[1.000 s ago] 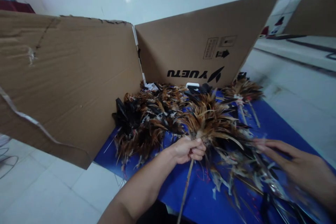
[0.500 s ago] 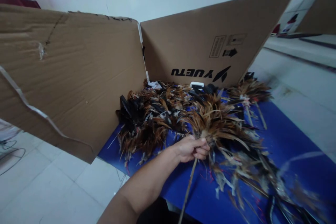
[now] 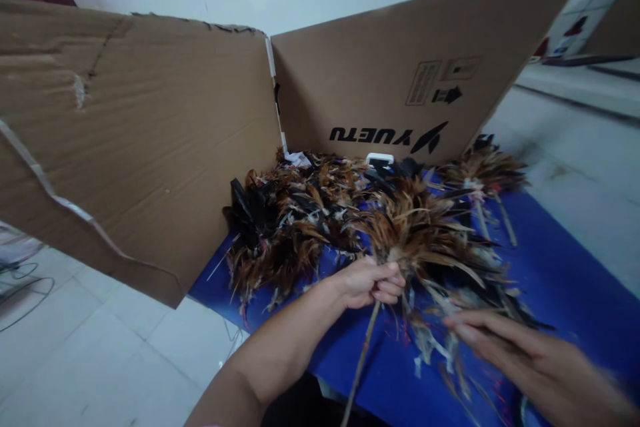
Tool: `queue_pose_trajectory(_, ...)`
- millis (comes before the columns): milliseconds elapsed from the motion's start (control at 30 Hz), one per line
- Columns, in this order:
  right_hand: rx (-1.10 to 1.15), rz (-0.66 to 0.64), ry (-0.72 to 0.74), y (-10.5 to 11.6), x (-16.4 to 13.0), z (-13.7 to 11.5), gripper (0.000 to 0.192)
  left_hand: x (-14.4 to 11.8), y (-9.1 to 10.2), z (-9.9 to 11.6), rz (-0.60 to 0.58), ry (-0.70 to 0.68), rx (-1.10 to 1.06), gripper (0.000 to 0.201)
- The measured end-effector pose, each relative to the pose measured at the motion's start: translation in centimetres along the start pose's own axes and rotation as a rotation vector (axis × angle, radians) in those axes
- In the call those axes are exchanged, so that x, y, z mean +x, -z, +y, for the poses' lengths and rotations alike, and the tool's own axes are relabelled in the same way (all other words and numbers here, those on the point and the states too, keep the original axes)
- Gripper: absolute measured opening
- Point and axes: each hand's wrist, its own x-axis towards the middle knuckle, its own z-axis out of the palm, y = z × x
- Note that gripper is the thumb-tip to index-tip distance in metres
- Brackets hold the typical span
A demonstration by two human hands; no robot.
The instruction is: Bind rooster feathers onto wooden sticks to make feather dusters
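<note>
My left hand (image 3: 369, 282) is closed around a thin wooden stick (image 3: 361, 360) just below a fan of brown and black feathers (image 3: 420, 233) bound to it. The stick slants down toward me. My right hand (image 3: 520, 353), blurred, reaches in from the lower right with fingers stretched out flat over loose feathers (image 3: 450, 327) on the blue cloth (image 3: 560, 260). I see nothing gripped in it.
A heap of dark and brown feathers (image 3: 285, 227) lies at the back left of the blue cloth. Another feathered stick (image 3: 480, 180) lies at the back right. Two tall cardboard panels (image 3: 140, 140) stand behind, one printed YUETU (image 3: 385, 137). White tiled floor surrounds the cloth.
My right hand left the view half a second ago and has come back in from the lower right, nearer the stick. The left hand has kept its hold.
</note>
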Motion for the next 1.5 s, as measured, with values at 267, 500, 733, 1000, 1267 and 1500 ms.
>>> queue_pose_trajectory(267,-0.113,-0.204,0.116,0.5,1.9,-4.2,0.028,0.4,0.3,-0.8,0.073,-0.01,0.053,0.039)
queue_pose_trajectory(500,-0.377,-0.13,0.222,-0.3,3.6,-4.8,0.023,0.3,-0.2,-1.0,0.051,-0.017,0.087,0.04)
queue_pose_trajectory(733,-0.541,-0.162,0.259,-0.3,5.0,-5.7,0.02,0.2,-0.3,-1.1,0.032,-0.005,0.088,0.034)
queue_pose_trajectory(1000,-0.594,-0.166,0.243,-0.6,5.6,-6.0,0.017,0.1,-0.5,-1.0,0.008,0.051,0.046,0.035)
queue_pose_trajectory(1267,-0.582,-0.153,0.226,-0.7,5.9,-6.0,0.016,0.1,-0.6,-1.0,0.001,0.05,0.036,0.031)
queue_pose_trajectory(1500,-0.6,-0.152,0.235,-0.7,5.9,-5.9,0.013,-0.1,-0.8,-1.0,0.01,0.068,0.041,0.032)
